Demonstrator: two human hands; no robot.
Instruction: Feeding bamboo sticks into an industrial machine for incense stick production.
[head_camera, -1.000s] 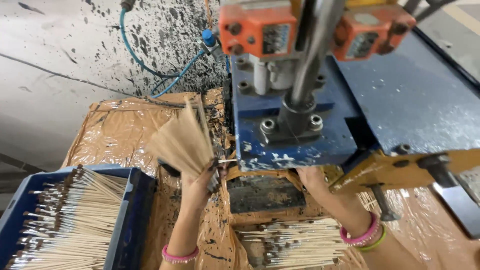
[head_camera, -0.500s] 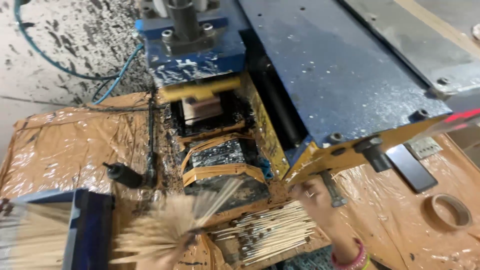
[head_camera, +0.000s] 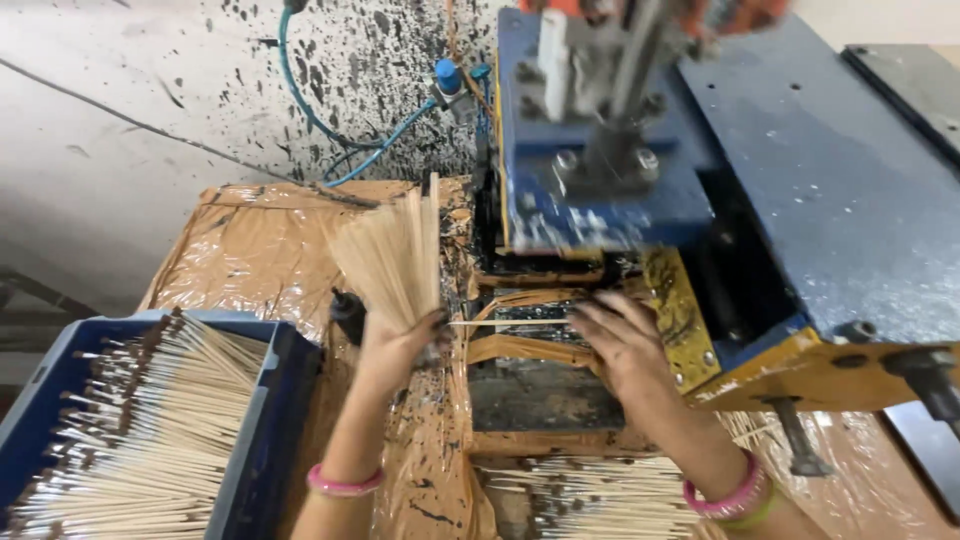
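As left hand (head_camera: 400, 340) grips sticks (head_camera: 392, 255).

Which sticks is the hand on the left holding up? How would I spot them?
Start at the big blue machine. Just left of it, the left hand grips a fanned bunch of thin pale sticks standing upright. Unlike the sticks lying flat in the blue crate, these are bare, with no dark tips showing.

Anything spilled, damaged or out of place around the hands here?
Yes: black splatter speckles the wall behind the blue machine, and dark drips stain the plastic sheet. The left hand grips fanned sticks; the right hand rests at the machine's slot.
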